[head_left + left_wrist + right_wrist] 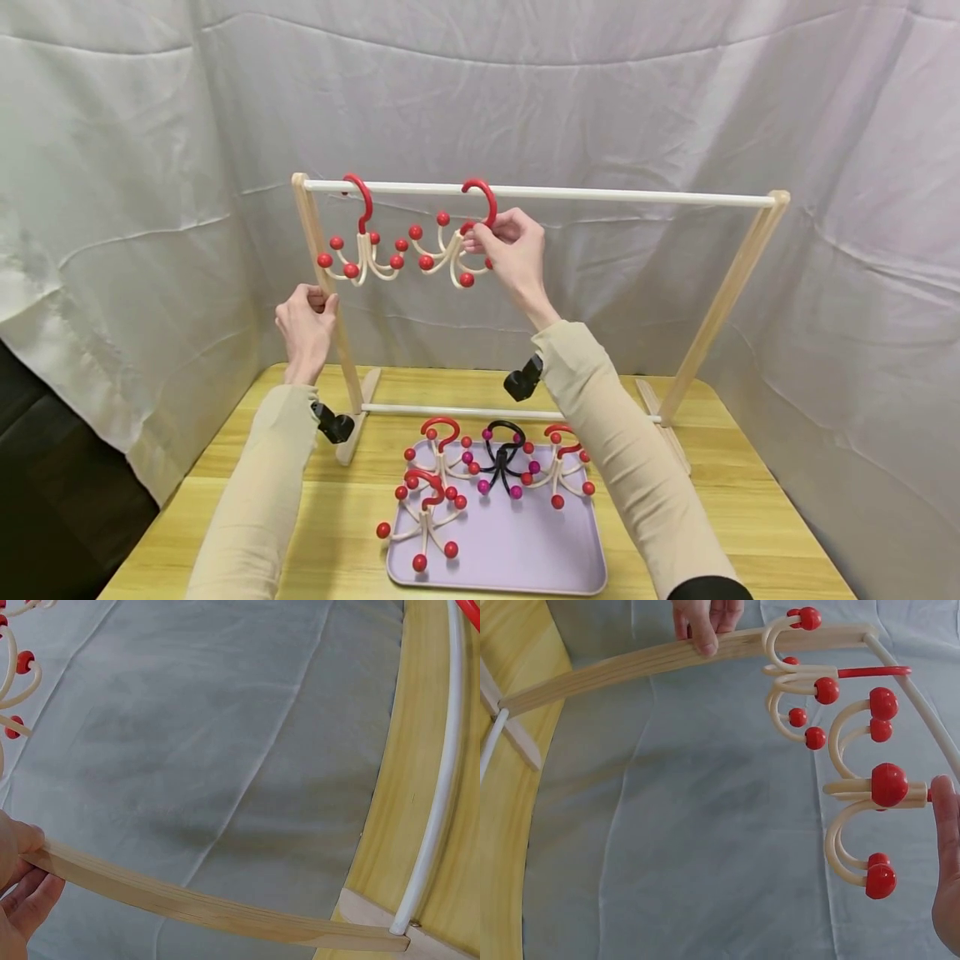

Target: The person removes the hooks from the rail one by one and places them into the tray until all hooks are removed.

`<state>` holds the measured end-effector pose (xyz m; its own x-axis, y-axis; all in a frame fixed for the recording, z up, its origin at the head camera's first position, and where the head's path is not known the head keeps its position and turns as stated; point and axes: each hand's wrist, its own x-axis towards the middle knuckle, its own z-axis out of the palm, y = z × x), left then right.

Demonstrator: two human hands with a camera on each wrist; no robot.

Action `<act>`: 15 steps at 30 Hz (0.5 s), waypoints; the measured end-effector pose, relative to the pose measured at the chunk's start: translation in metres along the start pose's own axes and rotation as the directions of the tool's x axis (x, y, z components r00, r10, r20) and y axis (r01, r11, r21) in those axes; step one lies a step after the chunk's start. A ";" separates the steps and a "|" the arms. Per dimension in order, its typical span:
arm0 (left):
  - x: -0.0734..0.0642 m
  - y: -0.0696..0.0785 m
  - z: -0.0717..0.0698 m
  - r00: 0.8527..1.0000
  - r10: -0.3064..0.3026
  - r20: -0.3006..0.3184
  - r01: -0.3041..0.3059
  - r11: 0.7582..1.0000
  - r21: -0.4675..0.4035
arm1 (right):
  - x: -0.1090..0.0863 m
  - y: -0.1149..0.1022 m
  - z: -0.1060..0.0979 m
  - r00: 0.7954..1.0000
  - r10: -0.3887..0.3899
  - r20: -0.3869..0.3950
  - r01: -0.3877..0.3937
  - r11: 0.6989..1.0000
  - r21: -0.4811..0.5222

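My left hand (306, 325) grips the left wooden post (345, 352) of a rack, thumb on one side and fingers on the other. With thumb and fingers, my right hand (517, 254) pinches the base of a red hook on a cream octopus-shaped hanger (454, 250) with red ball tips. That hook's curve is at the white top rod (600, 193), and the hanger tilts a little. To its left, a matching hanger (363, 250) hangs from the rod by its red hook. In the right wrist view, the pinched hanger (913, 796) appears beside my right fingers (949, 832).
A lilac tray (525, 554) lies on the wooden table (750, 533) below. On it are several cream hangers with red hooks and one black hanger (502, 458) with magenta balls. The rack has a right post (723, 308) and a lower white rod (465, 411). Grey curtains surround the table.
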<state>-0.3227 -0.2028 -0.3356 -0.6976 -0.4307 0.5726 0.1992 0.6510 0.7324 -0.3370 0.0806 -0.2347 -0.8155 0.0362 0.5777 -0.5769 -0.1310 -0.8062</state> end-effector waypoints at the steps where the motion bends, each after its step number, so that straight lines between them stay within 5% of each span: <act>1: 0.000 0.000 0.000 1.000 -0.001 -0.001 0.001 1.000 0.000 | -0.002 0.000 -0.002 1.000 0.003 0.005 -0.003 1.000 0.002; 15: 0.000 0.001 0.002 1.000 0.012 0.000 -0.012 1.000 -0.004 | -0.052 0.015 -0.042 0.983 0.053 0.175 -0.055 0.998 0.005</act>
<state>-0.3240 -0.2015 -0.3356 -0.6950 -0.4231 0.5813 0.2099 0.6539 0.7269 -0.3054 0.1185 -0.2825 -0.8241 -0.1448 0.5476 -0.5312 -0.1380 -0.8360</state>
